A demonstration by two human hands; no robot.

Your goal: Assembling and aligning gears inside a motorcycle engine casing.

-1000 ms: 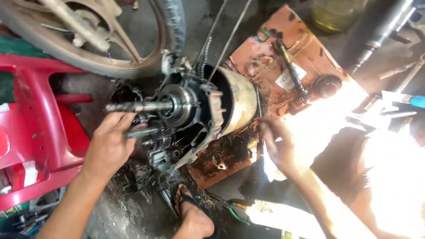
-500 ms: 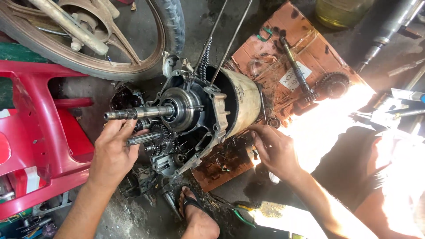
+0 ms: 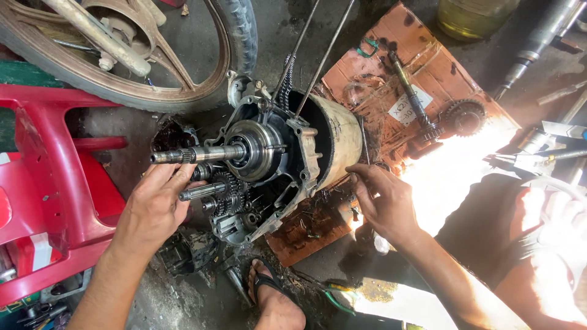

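Head view: a greasy cast-metal motorcycle engine case (image 3: 287, 153) is seen lying on its side on the oil-stained concrete floor (image 3: 171, 299), its open face turned left. A long splined steel crankshaft (image 3: 189, 154) juts from its round centre hub, and a shorter gear shaft (image 3: 202, 192) sticks out below it, beside a cluster of toothed gears (image 3: 229, 195). The left hand (image 3: 153, 208) is laid under these shafts, fingers loosely curled around the gear shaft's end, thumb touching it. The right hand (image 3: 385, 205) is placed at the case's lower right edge, fingertips pinched narrow on something too small to be made out. Rust-brown flattened cardboard (image 3: 440, 67) is spread behind the case, bearing a loose shaft with a sprocket gear (image 3: 463, 117). A spoked motorcycle wheel (image 3: 122, 55) and a red plastic stool (image 3: 43, 177) are seen at the left.
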